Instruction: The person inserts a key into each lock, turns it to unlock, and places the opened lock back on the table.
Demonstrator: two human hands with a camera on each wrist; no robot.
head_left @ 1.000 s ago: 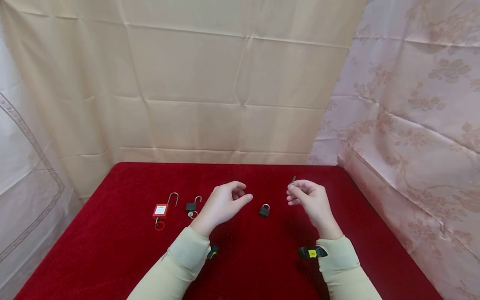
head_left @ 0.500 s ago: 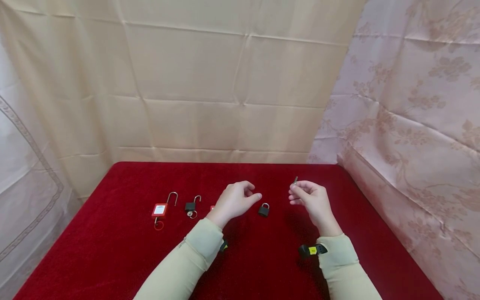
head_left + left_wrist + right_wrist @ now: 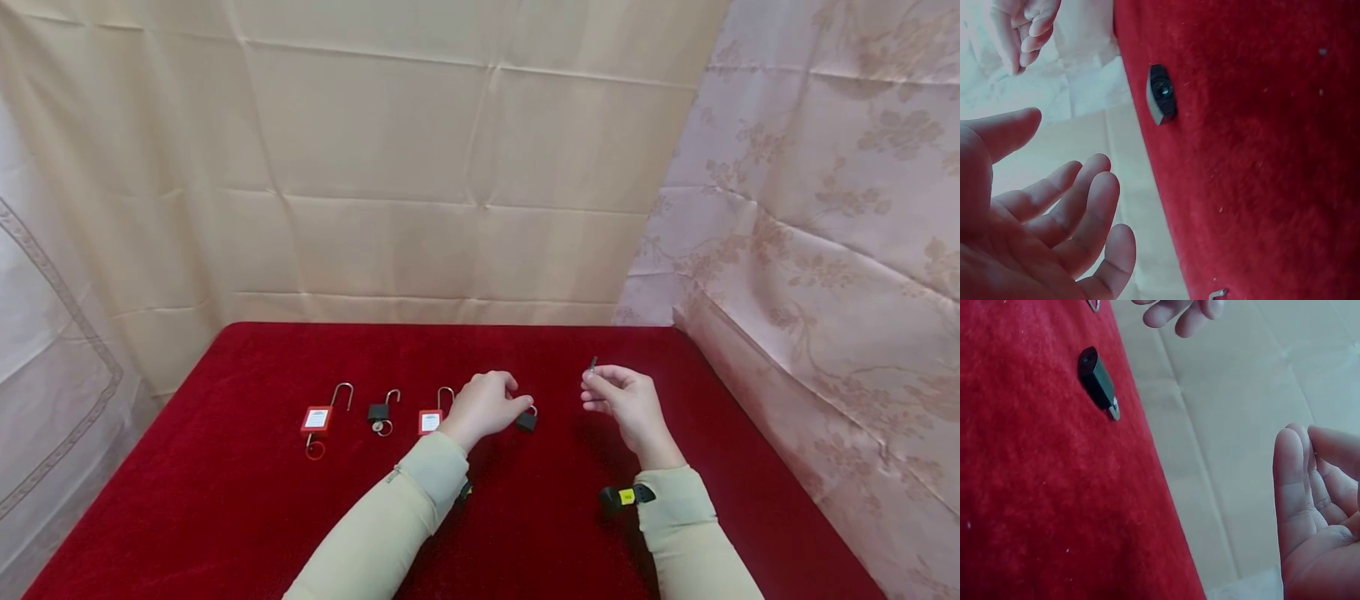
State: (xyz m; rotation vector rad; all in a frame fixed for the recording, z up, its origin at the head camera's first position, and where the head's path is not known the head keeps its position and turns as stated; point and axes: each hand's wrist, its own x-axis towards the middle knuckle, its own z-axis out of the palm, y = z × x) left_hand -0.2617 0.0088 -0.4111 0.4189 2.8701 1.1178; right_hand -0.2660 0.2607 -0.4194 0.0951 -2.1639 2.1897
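My right hand (image 3: 624, 410) pinches a small slim metal key (image 3: 593, 364) between thumb and fingertips, raised over the right of the table. In the right wrist view the key is hidden behind the fingers (image 3: 1289, 456). My left hand (image 3: 486, 408) hovers with loosely bent fingers and holds nothing. Just beyond its thumb lies a small black padlock (image 3: 527, 422), its shackle partly covered by the thumb in the head view. The left wrist view shows the keyhole end of that black padlock (image 3: 1161, 94), apart from the fingers.
To the left lie a red padlock (image 3: 317, 420) with shackle raised and a ringed key, a small black padlock (image 3: 378, 412) with key and ring, and another red padlock (image 3: 431, 422), partly behind my left hand. Red cloth covers the table (image 3: 225, 500); curtains hang around it.
My left hand has moved right toward the black padlock, uncovering the second red padlock. My right hand with the key has shifted only slightly right.
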